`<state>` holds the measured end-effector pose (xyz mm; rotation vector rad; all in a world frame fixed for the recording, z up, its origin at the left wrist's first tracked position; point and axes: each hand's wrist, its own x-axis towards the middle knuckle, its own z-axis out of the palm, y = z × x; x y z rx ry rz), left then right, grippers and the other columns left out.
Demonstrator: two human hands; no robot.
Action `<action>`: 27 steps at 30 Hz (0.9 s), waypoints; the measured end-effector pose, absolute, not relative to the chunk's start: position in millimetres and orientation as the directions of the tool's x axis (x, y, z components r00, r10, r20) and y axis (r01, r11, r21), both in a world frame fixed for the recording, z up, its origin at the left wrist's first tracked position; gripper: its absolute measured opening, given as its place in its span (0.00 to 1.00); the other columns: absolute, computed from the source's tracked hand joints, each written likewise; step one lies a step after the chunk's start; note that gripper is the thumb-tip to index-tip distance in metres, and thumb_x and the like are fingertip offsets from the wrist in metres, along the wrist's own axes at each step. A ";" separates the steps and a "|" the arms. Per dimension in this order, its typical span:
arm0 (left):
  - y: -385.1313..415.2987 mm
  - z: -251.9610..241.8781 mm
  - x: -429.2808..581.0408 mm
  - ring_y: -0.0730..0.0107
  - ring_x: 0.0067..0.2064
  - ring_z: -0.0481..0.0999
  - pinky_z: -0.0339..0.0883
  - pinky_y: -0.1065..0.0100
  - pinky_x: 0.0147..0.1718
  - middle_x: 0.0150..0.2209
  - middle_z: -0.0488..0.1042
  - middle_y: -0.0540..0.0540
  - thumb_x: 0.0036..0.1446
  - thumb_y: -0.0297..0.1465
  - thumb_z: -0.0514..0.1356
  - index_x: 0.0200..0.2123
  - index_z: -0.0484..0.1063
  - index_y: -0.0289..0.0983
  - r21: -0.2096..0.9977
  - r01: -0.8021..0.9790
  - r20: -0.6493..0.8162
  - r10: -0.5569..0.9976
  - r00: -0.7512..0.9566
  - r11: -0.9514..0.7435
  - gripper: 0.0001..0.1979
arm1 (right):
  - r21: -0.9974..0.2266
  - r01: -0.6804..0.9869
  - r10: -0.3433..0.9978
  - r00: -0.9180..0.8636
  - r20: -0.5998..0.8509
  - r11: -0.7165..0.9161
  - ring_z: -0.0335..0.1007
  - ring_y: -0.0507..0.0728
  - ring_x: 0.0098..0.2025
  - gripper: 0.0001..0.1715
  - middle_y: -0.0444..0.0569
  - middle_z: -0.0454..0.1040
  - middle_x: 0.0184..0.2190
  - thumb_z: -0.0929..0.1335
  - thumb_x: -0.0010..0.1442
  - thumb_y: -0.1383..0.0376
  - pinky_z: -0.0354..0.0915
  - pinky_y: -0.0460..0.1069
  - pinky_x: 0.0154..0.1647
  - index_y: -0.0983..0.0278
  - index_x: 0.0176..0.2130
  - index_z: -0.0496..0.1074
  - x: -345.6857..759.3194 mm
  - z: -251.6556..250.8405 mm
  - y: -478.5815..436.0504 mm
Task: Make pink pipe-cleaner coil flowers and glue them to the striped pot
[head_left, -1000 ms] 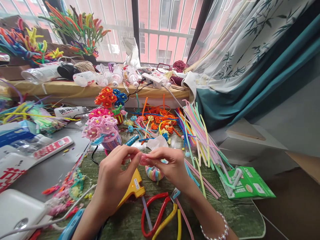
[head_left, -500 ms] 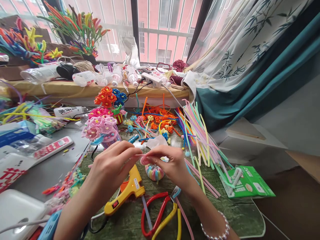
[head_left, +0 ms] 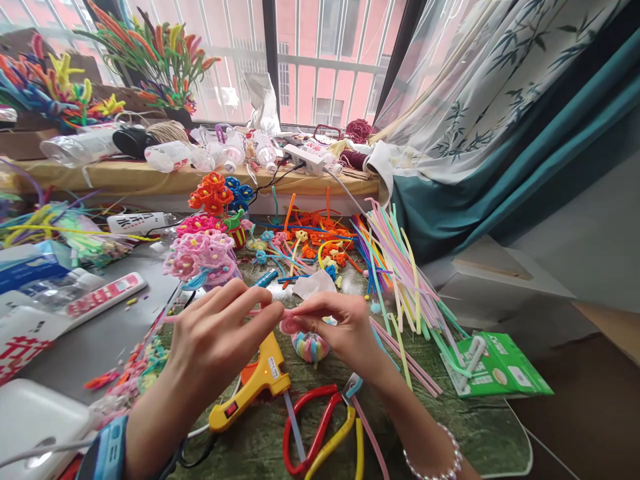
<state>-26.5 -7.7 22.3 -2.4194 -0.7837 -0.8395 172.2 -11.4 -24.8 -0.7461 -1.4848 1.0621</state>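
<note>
My left hand (head_left: pixel 215 340) and my right hand (head_left: pixel 340 327) meet over the table, both pinching one pink pipe cleaner (head_left: pixel 287 320). Its right end is wound into a small pink coil held by my right fingertips; its straight part runs left behind my left fingers. Just below the coil lies a small pastel striped ball of pipe cleaner (head_left: pixel 310 347). A yellow glue gun (head_left: pixel 253 390) lies under my left hand, and scissors with red and yellow handles (head_left: pixel 323 430) lie near my right wrist.
Pink and orange pipe-cleaner flower bouquets (head_left: pixel 203 253) stand behind my hands. A fan of pastel pipe cleaners (head_left: pixel 400 267) lies at the right, beside a green packet (head_left: pixel 497 367). Loose coloured pieces (head_left: pixel 310 243), a remote (head_left: pixel 103 293) and bottles on the windowsill (head_left: pixel 170 157) crowd the rest.
My left hand has drawn back to the left and its arm has swung out, uncovering the glue gun's handle. The pink pipe cleaner now stretches straighter between my hands. My right hand has barely moved.
</note>
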 end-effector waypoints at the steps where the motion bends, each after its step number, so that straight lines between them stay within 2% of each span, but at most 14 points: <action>1: -7.6 23.1 -26.2 0.66 0.31 0.70 0.63 0.64 0.29 0.32 0.77 0.48 0.58 0.20 0.64 0.34 0.75 0.37 -0.238 0.640 0.672 0.352 0.652 -0.731 0.06 | -0.915 -0.111 0.895 -0.190 0.403 0.388 0.83 0.56 0.34 0.05 0.47 0.84 0.32 0.76 0.57 0.71 0.78 0.48 0.38 0.62 0.37 0.82 171.8 -24.3 -11.6; 11: -7.5 24.9 -24.9 0.67 0.30 0.71 0.65 0.65 0.29 0.30 0.78 0.47 0.57 0.18 0.64 0.35 0.74 0.34 -0.251 0.601 0.695 0.291 0.658 -0.759 0.06 | -0.922 -0.184 0.918 -0.144 0.369 0.341 0.83 0.56 0.33 0.06 0.47 0.83 0.31 0.78 0.54 0.71 0.79 0.47 0.36 0.63 0.35 0.83 169.8 -23.3 -12.0; 20: -6.1 27.7 -26.7 0.66 0.31 0.72 0.66 0.64 0.31 0.32 0.79 0.48 0.59 0.20 0.63 0.36 0.75 0.37 -0.229 0.617 0.684 0.326 0.652 -0.753 0.06 | -0.922 -0.164 0.916 -0.145 0.375 0.352 0.83 0.57 0.34 0.04 0.48 0.83 0.31 0.77 0.56 0.69 0.79 0.49 0.37 0.63 0.35 0.82 170.9 -22.8 -13.1; 27: -6.1 25.0 -26.9 0.65 0.31 0.72 0.67 0.64 0.31 0.31 0.79 0.47 0.58 0.21 0.64 0.37 0.75 0.35 -0.246 0.607 0.686 0.306 0.660 -0.756 0.05 | -0.926 -0.126 0.921 -0.125 0.370 0.355 0.83 0.58 0.34 0.05 0.48 0.84 0.32 0.77 0.57 0.64 0.80 0.51 0.37 0.63 0.35 0.82 170.7 -22.7 -13.9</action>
